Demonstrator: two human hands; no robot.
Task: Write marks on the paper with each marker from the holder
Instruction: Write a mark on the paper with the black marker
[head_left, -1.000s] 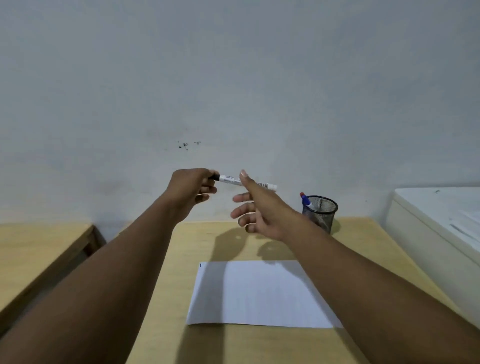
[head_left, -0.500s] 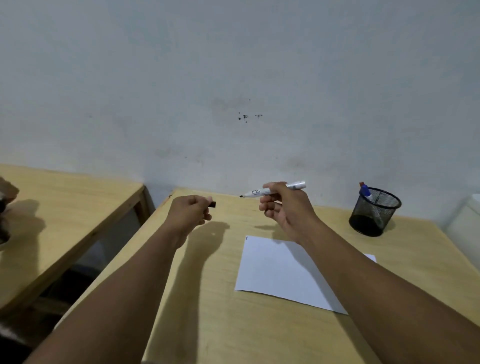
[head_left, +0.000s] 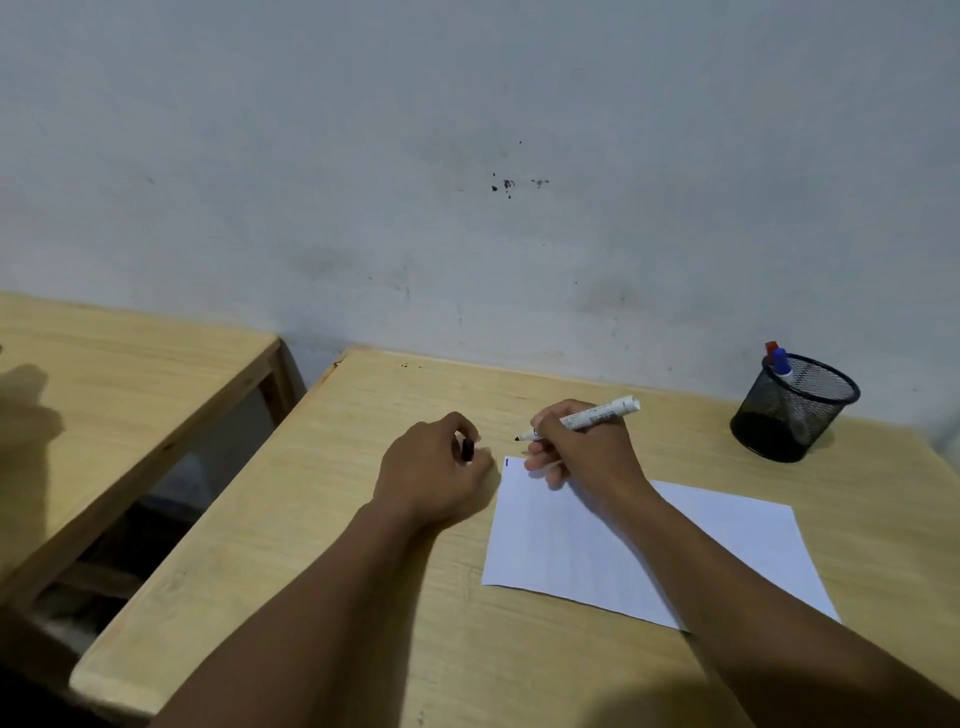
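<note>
My right hand (head_left: 587, 447) grips a white marker (head_left: 597, 415) with its black tip bared, pointing left just above the top left corner of the white paper (head_left: 727, 540). A short dark mark sits at that corner. My left hand (head_left: 436, 467) rests on the desk just left of the paper, closed on the marker's black cap (head_left: 468, 449). At the back right stands the black mesh holder (head_left: 795, 410) with a blue-capped marker (head_left: 781, 361) and a red-capped one (head_left: 771, 346) sticking out.
The wooden desk (head_left: 322, 545) meets a grey-white wall at the back. Its left edge drops into a gap, and a second wooden table (head_left: 119, 395) stands beyond that gap at the left.
Both hands have dropped from mid-air to the desk. The cap came off the marker into my left hand, and the bare tip now sits by the paper's top left corner. The view tilted down.
</note>
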